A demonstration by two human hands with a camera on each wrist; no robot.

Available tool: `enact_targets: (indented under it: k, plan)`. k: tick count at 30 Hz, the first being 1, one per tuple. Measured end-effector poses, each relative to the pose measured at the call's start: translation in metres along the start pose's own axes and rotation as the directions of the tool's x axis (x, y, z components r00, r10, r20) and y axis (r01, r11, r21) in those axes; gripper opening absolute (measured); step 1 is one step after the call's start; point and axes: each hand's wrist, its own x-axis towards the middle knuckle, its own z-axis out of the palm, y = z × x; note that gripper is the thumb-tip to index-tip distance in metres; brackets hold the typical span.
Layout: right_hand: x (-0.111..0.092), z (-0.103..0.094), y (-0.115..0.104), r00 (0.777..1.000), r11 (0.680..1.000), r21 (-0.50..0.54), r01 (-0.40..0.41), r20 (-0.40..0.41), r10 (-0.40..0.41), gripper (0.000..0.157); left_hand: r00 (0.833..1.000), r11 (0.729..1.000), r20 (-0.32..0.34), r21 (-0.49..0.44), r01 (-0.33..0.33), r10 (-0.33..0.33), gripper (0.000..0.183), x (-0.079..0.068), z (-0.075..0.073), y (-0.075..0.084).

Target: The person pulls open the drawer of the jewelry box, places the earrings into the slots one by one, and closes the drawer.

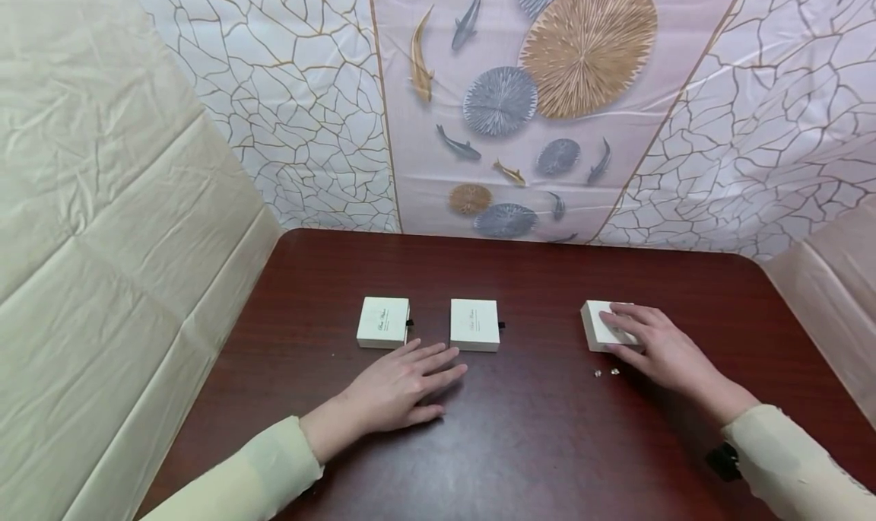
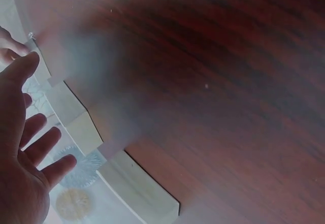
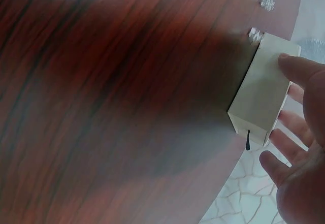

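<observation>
Three small white boxes with script lettering lie on the dark red-brown table. My right hand (image 1: 667, 350) spans the right-hand box (image 3: 264, 82): its thumb lies against the front face, and its fingers reach over the top. A black ribbon tab sticks out of that box's end. Just in front of it lie two small sparkling clear pieces (image 1: 614, 371). My left hand (image 1: 397, 388) is nearest the left box (image 1: 383, 322) and the middle box (image 1: 474, 323). Its fingers are extended and loosely spread in front of them, holding nothing.
The table (image 1: 520, 452) ends at a patterned cloth backdrop (image 1: 328, 125) printed with fish and lily pads. Pale cloth (image 1: 123, 224) hangs along the left side, and more cloth stands at the right. Under the right sleeve (image 1: 787, 445) something black shows.
</observation>
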Motion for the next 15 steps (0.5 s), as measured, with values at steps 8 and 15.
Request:
enact_targets:
  k: [8,15]
  plan:
    - [0.014,0.008,-0.016,0.999,1.0,-0.005,-0.005,0.032,0.005,0.054,1.0,1.0,0.014,-0.013,0.024,-0.024,0.06,-0.005,-0.001,0.003]
    - [0.023,0.015,-0.03,0.999,1.0,-0.008,-0.004,0.054,0.004,0.054,0.999,0.999,0.029,-0.02,0.034,-0.033,0.06,-0.01,-0.001,0.005]
